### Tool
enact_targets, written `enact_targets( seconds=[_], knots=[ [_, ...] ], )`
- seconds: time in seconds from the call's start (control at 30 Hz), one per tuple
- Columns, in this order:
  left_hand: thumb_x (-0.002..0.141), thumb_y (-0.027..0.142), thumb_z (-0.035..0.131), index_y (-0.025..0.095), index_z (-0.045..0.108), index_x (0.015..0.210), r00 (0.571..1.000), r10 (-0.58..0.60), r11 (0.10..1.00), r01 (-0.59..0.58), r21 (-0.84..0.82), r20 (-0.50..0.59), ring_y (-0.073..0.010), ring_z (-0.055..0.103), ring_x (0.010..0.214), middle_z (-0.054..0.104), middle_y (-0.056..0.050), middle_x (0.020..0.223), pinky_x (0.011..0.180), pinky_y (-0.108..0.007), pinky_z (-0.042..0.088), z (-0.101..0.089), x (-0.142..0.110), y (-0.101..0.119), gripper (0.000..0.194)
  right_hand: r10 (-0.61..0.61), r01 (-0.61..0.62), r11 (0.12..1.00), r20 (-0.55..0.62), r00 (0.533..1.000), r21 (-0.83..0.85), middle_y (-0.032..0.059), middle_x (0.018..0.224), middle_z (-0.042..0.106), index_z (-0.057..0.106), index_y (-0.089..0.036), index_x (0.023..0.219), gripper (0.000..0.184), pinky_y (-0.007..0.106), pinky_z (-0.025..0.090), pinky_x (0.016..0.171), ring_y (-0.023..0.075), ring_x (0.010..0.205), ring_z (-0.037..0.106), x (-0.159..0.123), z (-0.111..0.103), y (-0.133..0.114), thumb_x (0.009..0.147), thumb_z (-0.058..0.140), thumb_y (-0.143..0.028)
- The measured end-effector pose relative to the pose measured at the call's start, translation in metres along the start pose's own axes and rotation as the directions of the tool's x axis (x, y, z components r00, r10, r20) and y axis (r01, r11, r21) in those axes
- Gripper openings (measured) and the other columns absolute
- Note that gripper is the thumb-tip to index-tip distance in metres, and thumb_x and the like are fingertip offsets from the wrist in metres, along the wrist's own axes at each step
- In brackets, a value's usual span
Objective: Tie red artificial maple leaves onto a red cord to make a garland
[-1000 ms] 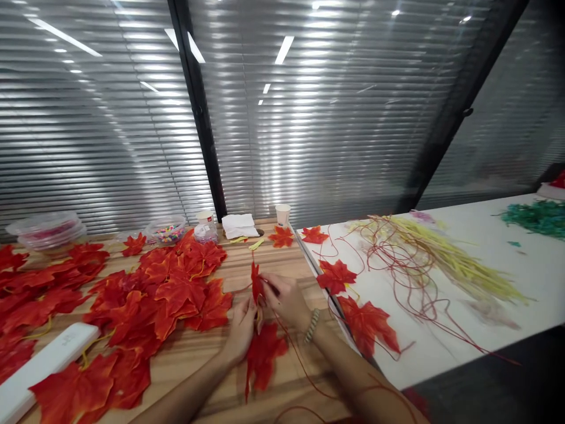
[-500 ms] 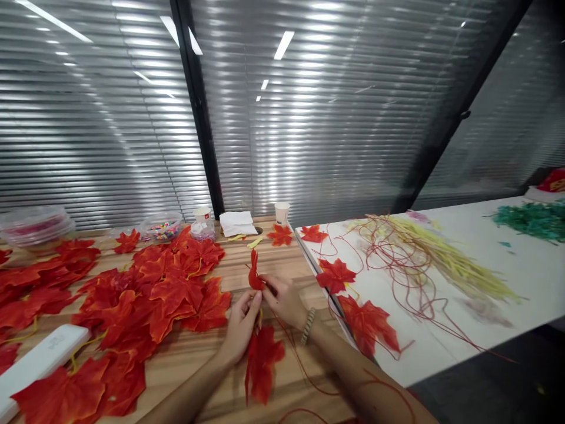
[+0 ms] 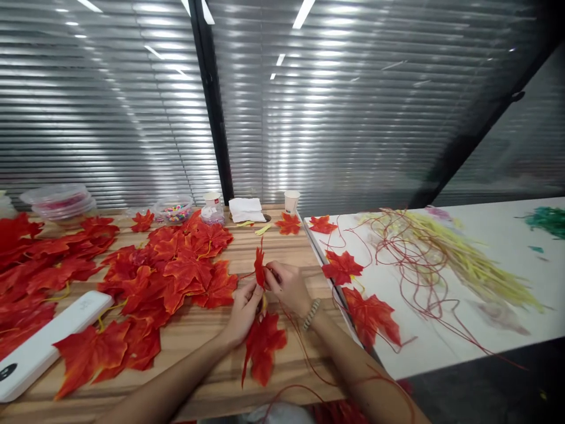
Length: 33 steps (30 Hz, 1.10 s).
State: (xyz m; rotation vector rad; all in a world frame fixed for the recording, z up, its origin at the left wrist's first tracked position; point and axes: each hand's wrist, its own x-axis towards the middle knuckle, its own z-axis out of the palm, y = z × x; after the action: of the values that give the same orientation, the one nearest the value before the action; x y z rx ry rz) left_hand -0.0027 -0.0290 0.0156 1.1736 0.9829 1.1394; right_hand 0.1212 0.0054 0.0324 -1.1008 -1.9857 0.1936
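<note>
Leaf (image 3: 260, 268), red and edge-on, stands just above the wood-grain desk (image 3: 194, 330) — its base pinched by the left hand (image 3: 242, 309), its side met by the bent fingers of the right hand (image 3: 286, 288), whose exact grip is hidden. A red cord (image 3: 303, 349) trails by the right forearm; should it snag there, the leaf could be tugged loose — and too hard a pinch might crease it.

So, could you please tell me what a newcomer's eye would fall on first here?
Most likely the heaped red leaves across the left of the wooden table. Next, perhaps, the upright leaf at the centre, in the left grip, with the right grip at its side. Then the tangled red string beside yellow strips on the white table at right.
</note>
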Motion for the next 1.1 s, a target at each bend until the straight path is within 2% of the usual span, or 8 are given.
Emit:
enact_targets(
  seconds=[0.27,0.43,0.6,0.7,0.8,0.9,1.0,1.1],
  knots=[
    [0.079,0.047,0.045,0.018,0.044,0.068,0.998,0.059,0.991,-0.058,0.118,-0.008,-0.0061,0.032,0.033,0.043,0.006,0.045,0.036,-0.019,0.024,-0.004,0.003,0.006,0.031,-0.085,0.088,0.992,0.034,0.996,-0.093,0.0024,0.059,0.057,0.052,-0.016,0.059,0.026,0.021,0.03,0.054,0.0112,0.056,0.051,0.003,0.001,0.0,0.084,0.044,-0.02],
    [0.083,0.041,0.042,0.017,0.044,0.066,0.984,0.169,0.953,-0.177,0.245,0.055,-0.0074,0.035,0.046,0.039,0.005,0.052,0.047,-0.019,0.03,-0.011,0.007,0.003,0.029,0.015,-0.015,0.995,-0.004,1.0,-0.104,0.0017,0.061,0.059,0.053,-0.016,0.061,0.014,0.022,0.029,0.054,0.0114,0.056,0.051,-0.001,0.006,-0.001,0.074,0.051,-0.015],
    [0.084,0.037,0.042,0.015,0.05,0.068,0.969,0.202,0.919,-0.237,0.315,0.14,-0.0095,0.039,0.057,0.043,0.002,0.061,0.056,-0.02,0.033,-0.011,0.005,0.005,0.028,0.103,-0.102,0.992,-0.008,0.995,0.076,0.0014,0.06,0.058,0.054,-0.015,0.061,0.011,0.021,0.03,0.05,0.0111,0.054,0.049,-0.002,0.003,0.0,0.072,0.053,-0.017],
    [0.082,0.038,0.044,0.016,0.054,0.075,0.981,0.173,0.946,-0.19,0.262,0.085,-0.0094,0.04,0.055,0.044,0.003,0.059,0.054,-0.019,0.033,-0.012,0.009,0.006,0.025,0.172,-0.161,0.966,-0.037,0.984,0.204,0.0025,0.061,0.058,0.056,-0.015,0.064,0.016,0.021,0.032,0.051,0.0113,0.054,0.049,0.0,0.003,0.001,0.077,0.047,-0.018],
    [0.078,0.039,0.051,0.016,0.06,0.081,0.984,0.173,0.958,-0.157,0.239,-0.047,-0.0098,0.043,0.053,0.049,0.002,0.059,0.051,-0.019,0.033,-0.016,0.017,0.008,0.025,0.22,-0.192,0.904,-0.03,0.975,0.381,0.0041,0.071,0.062,0.06,-0.015,0.078,0.016,0.022,0.038,0.056,0.0129,0.062,0.053,0.002,0.007,0.005,0.079,0.045,-0.019],
    [0.074,0.037,0.056,0.014,0.064,0.082,0.965,0.227,0.944,-0.187,0.271,-0.128,-0.0118,0.05,0.057,0.058,-0.001,0.064,0.055,-0.02,0.037,-0.02,0.023,0.009,0.025,0.272,-0.27,0.774,0.084,0.959,0.573,0.0032,0.071,0.061,0.061,-0.015,0.088,0.019,0.022,0.04,0.052,0.0119,0.058,0.053,0.003,0.013,0.009,0.078,0.045,-0.021],
    [0.074,0.035,0.057,0.014,0.067,0.081,0.943,0.279,0.92,-0.208,0.333,-0.183,-0.0135,0.053,0.059,0.062,-0.001,0.064,0.057,-0.021,0.04,-0.022,0.024,0.005,0.025,0.286,-0.342,0.648,0.199,0.937,0.68,0.0006,0.065,0.056,0.059,-0.015,0.088,0.017,0.02,0.039,0.047,0.0094,0.051,0.048,0.002,0.014,0.01,0.075,0.048,-0.02],
    [0.074,0.033,0.056,0.015,0.067,0.082,0.908,0.342,0.88,-0.219,0.421,-0.243,-0.0149,0.056,0.061,0.065,-0.003,0.068,0.059,-0.022,0.042,-0.023,0.021,-0.002,0.023,0.232,-0.326,0.649,0.23,0.945,0.687,-0.0006,0.065,0.054,0.058,-0.015,0.083,0.013,0.019,0.039,0.048,0.0086,0.053,0.047,0.001,0.012,0.005,0.071,0.057,-0.021]
  ],
)
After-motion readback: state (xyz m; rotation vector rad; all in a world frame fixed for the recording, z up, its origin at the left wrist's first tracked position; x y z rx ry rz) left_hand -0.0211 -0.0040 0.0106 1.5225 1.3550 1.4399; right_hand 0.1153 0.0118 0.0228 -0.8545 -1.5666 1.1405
